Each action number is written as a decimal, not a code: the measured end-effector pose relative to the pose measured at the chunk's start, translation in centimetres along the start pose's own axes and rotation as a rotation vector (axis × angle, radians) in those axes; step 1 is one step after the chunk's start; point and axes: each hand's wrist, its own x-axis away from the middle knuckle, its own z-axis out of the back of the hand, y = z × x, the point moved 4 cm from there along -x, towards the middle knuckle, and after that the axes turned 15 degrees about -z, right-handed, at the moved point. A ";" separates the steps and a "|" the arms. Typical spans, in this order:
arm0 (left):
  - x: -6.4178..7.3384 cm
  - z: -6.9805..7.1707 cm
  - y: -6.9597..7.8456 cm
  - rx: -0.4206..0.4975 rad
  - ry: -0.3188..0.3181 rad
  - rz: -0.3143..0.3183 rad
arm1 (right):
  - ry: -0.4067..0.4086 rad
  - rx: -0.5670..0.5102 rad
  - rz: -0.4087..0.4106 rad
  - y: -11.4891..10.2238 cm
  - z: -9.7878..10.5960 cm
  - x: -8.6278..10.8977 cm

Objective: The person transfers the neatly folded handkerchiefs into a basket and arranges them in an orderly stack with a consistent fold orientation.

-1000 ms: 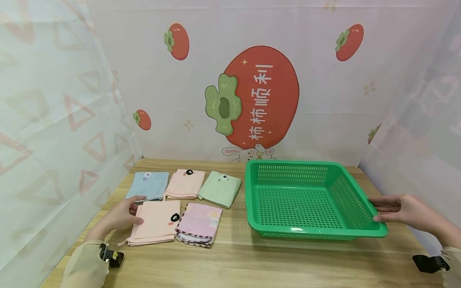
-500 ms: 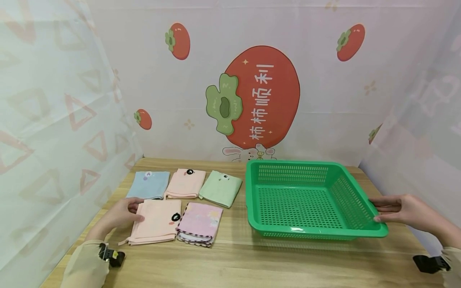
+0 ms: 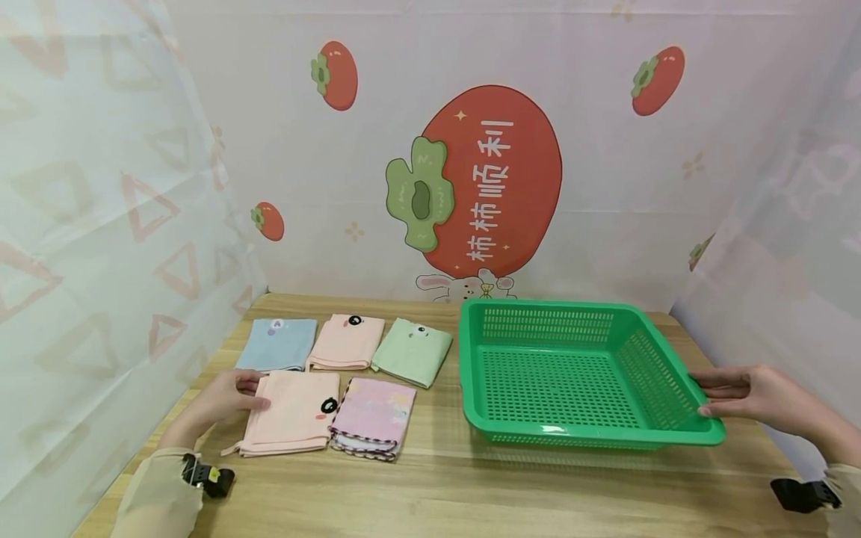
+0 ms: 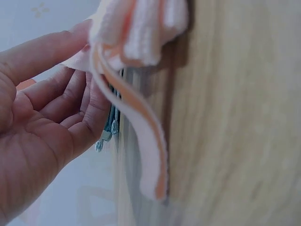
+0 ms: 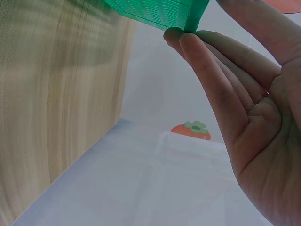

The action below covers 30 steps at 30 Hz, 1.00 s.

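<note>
Well left of the basket (image 3: 572,431), the near peach cloth (image 3: 289,407) is pinched at its left edge by the left hand (image 3: 218,405), its fingers almost together. A blue cloth (image 3: 279,345), a far peach cloth (image 3: 344,345), a pink cloth (image 3: 377,409) and a green cloth (image 3: 413,353) are laid progressively nearer the basket, which is pinched at its right side by the right hand (image 3: 760,392), fingers slightly parted.

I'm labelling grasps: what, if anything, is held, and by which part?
The left hand pinches the front peach cloth by its left edge; the right hand grips the basket by its right rim.
</note>
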 end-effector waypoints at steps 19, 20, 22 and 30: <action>0.1 0.1 0.1 0.001 -0.002 0.003 | -0.004 -0.009 0.011 -0.2 0.0 0.2; 0.1 0.1 0.1 0.001 -0.007 0.005 | -0.005 -0.009 0.009 -0.2 0.0 0.2; 0.1 0.0 0.2 0.011 -0.023 0.000 | -0.006 -0.007 0.007 -0.1 0.0 0.2; -0.1 -0.3 0.3 -0.002 -0.088 -0.008 | 0.004 -0.004 0.020 0.1 0.0 0.0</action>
